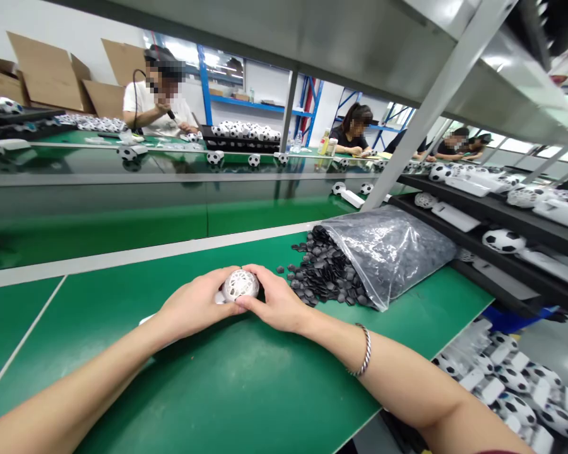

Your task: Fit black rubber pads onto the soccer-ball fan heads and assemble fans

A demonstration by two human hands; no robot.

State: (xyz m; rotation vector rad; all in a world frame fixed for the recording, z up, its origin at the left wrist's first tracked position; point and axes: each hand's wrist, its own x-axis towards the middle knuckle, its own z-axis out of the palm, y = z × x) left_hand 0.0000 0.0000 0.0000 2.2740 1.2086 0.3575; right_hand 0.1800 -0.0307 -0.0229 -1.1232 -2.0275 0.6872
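A white openwork ball (241,285) is between my two hands, just above the green tabletop. My left hand (196,302) wraps its left side, thumb at the front. From the right, my right hand (278,299) closes round it with fingertips on top and thumb low at the front. A bit of white (146,319) shows from under my left wrist; the rest of it is hidden. Just right of my right hand lies a heap of small black pieces (324,268), spilling out of a clear plastic bag (392,246).
Black trays (454,217) of white handled pieces with football heads are stacked at the right. A conveyor (161,211) runs behind the bench, with several football pieces along it. A slanting metal post (421,126) rises behind the bag. Co-workers sit across the line.
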